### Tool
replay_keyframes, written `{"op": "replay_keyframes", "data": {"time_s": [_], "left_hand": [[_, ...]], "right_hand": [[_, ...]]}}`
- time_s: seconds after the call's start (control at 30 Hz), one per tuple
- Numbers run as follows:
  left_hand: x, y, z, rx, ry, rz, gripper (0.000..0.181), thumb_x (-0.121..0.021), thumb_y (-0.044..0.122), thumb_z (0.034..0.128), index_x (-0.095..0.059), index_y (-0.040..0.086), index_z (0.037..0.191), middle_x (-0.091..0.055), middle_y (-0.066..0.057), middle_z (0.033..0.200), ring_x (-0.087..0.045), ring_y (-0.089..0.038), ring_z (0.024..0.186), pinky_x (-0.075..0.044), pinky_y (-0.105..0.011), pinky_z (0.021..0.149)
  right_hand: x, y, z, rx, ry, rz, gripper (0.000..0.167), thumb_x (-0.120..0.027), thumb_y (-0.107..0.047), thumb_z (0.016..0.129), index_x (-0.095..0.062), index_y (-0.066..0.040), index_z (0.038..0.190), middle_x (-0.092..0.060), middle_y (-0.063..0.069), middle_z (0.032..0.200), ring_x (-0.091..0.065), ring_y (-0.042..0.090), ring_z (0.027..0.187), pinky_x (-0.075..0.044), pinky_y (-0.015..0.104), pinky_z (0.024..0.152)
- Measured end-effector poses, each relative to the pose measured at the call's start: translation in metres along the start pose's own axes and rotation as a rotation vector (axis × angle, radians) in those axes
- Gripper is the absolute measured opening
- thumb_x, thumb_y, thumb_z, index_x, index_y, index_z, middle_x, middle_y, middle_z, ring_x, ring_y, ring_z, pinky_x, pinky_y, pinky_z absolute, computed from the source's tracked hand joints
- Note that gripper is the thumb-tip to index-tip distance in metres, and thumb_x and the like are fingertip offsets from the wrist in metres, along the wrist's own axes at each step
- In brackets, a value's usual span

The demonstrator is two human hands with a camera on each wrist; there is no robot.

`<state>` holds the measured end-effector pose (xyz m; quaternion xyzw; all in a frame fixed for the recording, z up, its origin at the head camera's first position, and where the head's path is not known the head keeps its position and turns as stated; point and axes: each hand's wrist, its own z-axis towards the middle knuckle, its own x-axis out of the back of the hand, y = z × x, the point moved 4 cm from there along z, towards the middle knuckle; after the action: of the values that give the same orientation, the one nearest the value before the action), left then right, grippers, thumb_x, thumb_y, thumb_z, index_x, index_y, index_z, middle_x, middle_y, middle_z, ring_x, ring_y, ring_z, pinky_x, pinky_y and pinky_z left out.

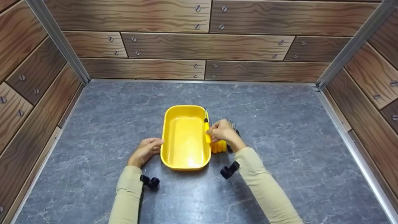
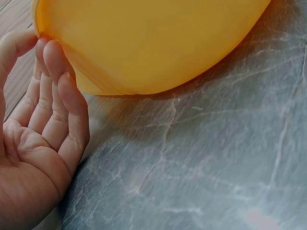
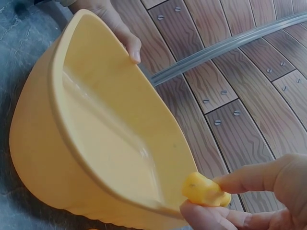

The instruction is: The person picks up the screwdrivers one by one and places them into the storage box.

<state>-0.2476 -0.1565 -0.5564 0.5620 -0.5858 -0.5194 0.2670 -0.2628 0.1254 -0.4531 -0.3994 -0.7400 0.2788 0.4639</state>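
With the left hand [image 1: 146, 151], I am pinching the rim of the yellow tray [image 1: 186, 140] between thumb and fingers, and this tray stands on the grey desk [image 1: 286, 124] between my two hands, with its open side facing upward. On the other side, my right hand [image 1: 224, 131] is gripping a yellow-handled tool [image 1: 206, 126] at the tray's right rim, its metal shaft pointing away from me. Just beside this hand lie several other yellow handles [image 1: 219, 146], which it partly hides, so I cannot count them.
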Motion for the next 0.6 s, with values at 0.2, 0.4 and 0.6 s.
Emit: {"op": "replay_keyframes", "data": {"time_s": [0.2, 0.4, 0.6], "left_hand": [[0.001, -0.001, -0.001, 0.010, 0.008, 0.014, 0.010, -0.057, 0.011, 0.0918, -0.065, 0.004, 0.094, -0.069, 0.005, 0.074, -0.067, -0.006, 0.071, -0.058, -0.021, 0.072], [0.001, -0.001, 0.001, 0.007, 0.017, 0.016, 0.010, -0.058, 0.011, 0.0915, -0.066, 0.006, 0.091, -0.069, 0.004, 0.074, -0.066, -0.006, 0.070, -0.058, -0.022, 0.072], [0.000, -0.001, 0.001, 0.004, -0.003, 0.007, 0.010, -0.057, 0.010, 0.0918, -0.065, 0.006, 0.091, -0.069, 0.005, 0.073, -0.066, -0.006, 0.071, -0.058, -0.022, 0.072]], "right_hand": [[-0.005, -0.003, 0.000, 0.011, -0.012, 0.015, 0.017, -0.065, -0.005, 0.084, -0.069, 0.009, 0.094, -0.058, 0.000, 0.058, -0.057, 0.007, 0.047, -0.061, 0.029, 0.062], [-0.011, -0.005, 0.002, -0.010, -0.005, 0.004, 0.014, -0.066, -0.004, 0.084, -0.070, 0.007, 0.092, -0.058, 0.001, 0.058, -0.057, 0.007, 0.046, -0.062, 0.035, 0.068], [-0.015, -0.007, 0.005, -0.003, -0.013, 0.019, 0.011, -0.066, -0.004, 0.084, -0.068, 0.007, 0.088, -0.057, 0.001, 0.055, -0.056, 0.007, 0.045, -0.061, 0.029, 0.060]]}}
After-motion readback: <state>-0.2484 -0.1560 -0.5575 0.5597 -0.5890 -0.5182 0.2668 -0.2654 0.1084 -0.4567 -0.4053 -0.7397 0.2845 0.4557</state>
